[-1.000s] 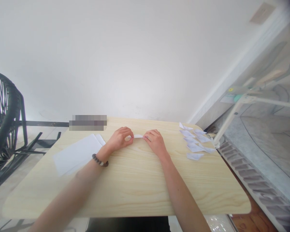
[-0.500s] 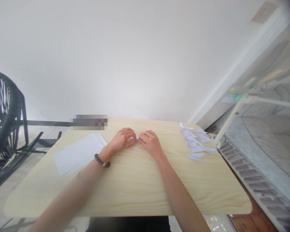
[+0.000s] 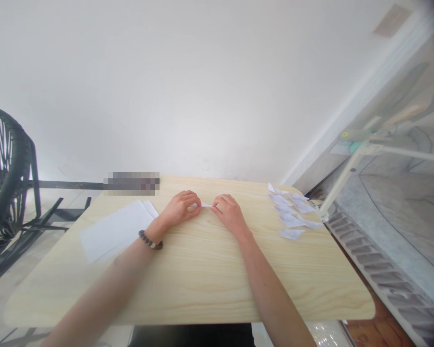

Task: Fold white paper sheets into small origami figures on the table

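Note:
A small piece of folded white paper (image 3: 206, 206) spans the gap between my hands over the middle of the table. My left hand (image 3: 183, 207), with a dark bead bracelet (image 3: 151, 240) at its wrist, pinches the paper's left end. The right end is pinched between the thumb and fingers of my right hand (image 3: 228, 210). Much of the paper is hidden by my fingers. Flat white paper sheets (image 3: 112, 231) lie left of my left hand. Over on the right rest several folded paper pieces (image 3: 291, 220) with pointed ends.
The light wood table (image 3: 202, 279) stands against a white wall (image 3: 210, 86). A black woven chair (image 3: 10, 159) is at the left. To the right, a white metal frame (image 3: 342, 185) stands beside the table. A blurred-out dark item (image 3: 132, 183) is at the back left edge.
My hands have moved apart slightly, the right one shifting right, so more of the folded paper shows between them. Both still pinch it.

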Action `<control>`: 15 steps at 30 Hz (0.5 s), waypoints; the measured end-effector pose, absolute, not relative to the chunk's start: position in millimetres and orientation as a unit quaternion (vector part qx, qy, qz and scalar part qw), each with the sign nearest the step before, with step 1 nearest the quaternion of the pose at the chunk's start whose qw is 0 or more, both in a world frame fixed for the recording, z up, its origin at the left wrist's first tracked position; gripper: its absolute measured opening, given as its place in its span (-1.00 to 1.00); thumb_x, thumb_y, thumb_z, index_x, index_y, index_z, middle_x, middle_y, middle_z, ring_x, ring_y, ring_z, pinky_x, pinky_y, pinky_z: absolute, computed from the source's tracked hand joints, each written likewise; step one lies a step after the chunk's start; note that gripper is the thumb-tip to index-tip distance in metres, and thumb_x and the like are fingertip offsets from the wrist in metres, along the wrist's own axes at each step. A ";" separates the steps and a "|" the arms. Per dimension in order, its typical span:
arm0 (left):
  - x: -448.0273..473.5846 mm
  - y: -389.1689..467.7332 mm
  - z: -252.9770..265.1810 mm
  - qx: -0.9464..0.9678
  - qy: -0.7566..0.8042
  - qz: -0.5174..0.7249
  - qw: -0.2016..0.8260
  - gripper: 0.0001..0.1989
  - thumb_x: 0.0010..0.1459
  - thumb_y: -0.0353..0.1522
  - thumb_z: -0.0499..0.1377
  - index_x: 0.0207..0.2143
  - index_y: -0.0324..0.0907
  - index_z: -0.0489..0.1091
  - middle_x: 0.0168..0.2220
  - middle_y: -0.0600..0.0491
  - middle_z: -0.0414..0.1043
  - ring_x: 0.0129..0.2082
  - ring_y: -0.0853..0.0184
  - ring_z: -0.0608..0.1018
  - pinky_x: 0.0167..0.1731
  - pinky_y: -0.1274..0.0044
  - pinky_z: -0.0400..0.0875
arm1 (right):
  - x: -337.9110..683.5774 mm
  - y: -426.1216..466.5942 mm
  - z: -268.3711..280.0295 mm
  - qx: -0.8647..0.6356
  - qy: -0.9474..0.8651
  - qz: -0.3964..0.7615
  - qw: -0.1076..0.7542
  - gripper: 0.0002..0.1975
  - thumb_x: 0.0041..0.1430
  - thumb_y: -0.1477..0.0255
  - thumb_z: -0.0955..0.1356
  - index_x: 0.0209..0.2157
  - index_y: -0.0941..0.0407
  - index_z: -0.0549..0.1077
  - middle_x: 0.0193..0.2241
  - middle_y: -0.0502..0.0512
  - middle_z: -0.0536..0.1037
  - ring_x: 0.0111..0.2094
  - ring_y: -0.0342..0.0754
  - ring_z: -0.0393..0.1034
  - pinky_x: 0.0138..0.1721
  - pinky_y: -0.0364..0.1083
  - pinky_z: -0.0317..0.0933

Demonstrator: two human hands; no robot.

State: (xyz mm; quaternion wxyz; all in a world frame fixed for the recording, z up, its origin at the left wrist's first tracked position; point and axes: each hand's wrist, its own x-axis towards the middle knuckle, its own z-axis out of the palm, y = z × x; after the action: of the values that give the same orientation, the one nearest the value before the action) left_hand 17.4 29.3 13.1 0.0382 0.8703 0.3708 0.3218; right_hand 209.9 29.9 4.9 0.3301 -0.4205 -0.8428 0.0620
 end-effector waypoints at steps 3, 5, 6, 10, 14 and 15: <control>20.0 28.7 13.1 0.877 0.359 0.317 0.041 -0.87 0.04 -0.40 0.01 -0.43 -0.18 0.35 -0.42 0.03 0.39 -0.31 0.35 0.39 -0.26 0.49 0.24 | 204.6 28.2 5.5 -0.404 -0.855 0.070 0.318 -0.90 0.07 0.38 0.24 -0.44 0.10 0.33 -0.37 0.05 0.39 -0.26 -0.08 0.21 -0.22 -0.09 0.07; 20.9 28.6 12.9 0.879 0.354 0.317 0.044 -0.87 0.04 -0.39 0.01 -0.44 -0.18 0.35 -0.42 0.04 0.39 -0.31 0.36 0.39 -0.25 0.49 0.24 | 202.2 27.7 5.8 -0.394 -0.861 0.074 0.312 -0.90 0.07 0.39 0.24 -0.44 0.10 0.33 -0.37 0.05 0.40 -0.26 -0.09 0.20 -0.22 -0.09 0.07; 20.9 28.7 12.8 0.878 0.355 0.318 0.045 -0.87 0.03 -0.39 0.01 -0.44 -0.18 0.35 -0.42 0.04 0.39 -0.31 0.36 0.39 -0.25 0.49 0.24 | 201.8 27.8 6.0 -0.392 -0.862 0.075 0.312 -0.91 0.07 0.39 0.24 -0.44 0.10 0.34 -0.37 0.05 0.40 -0.26 -0.09 0.20 -0.22 -0.09 0.07; 18.4 29.9 12.5 0.873 0.367 0.317 0.045 -0.88 0.02 -0.40 0.03 -0.45 -0.18 0.35 -0.42 0.04 0.39 -0.30 0.36 0.39 -0.25 0.49 0.23 | 206.0 29.8 5.6 -0.403 -0.854 0.073 0.320 -0.89 0.06 0.37 0.25 -0.45 0.10 0.33 -0.38 0.06 0.40 -0.26 -0.08 0.20 -0.21 -0.08 0.06; 15.7 30.7 12.2 0.871 0.375 0.314 0.046 -0.89 0.02 -0.41 0.03 -0.44 -0.18 0.35 -0.41 0.04 0.39 -0.30 0.35 0.38 -0.25 0.49 0.24 | 211.0 32.0 3.9 -0.414 -0.847 0.073 0.325 -0.87 0.06 0.35 0.25 -0.46 0.11 0.32 -0.39 0.06 0.39 -0.26 -0.07 0.20 -0.20 -0.08 0.06; 15.4 30.8 12.1 0.871 0.376 0.314 0.047 -0.90 0.02 -0.41 0.04 -0.44 -0.18 0.35 -0.41 0.04 0.39 -0.30 0.35 0.38 -0.25 0.49 0.24 | 211.2 32.1 3.5 -0.416 -0.846 0.073 0.326 -0.87 0.06 0.35 0.25 -0.46 0.11 0.32 -0.40 0.06 0.39 -0.26 -0.08 0.19 -0.20 -0.09 0.07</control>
State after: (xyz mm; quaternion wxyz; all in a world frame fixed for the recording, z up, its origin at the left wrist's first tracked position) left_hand 15.4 30.8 12.1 0.0474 0.8708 0.3757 0.3137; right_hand 211.2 32.1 3.5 0.3262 -0.4157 -0.8458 0.0733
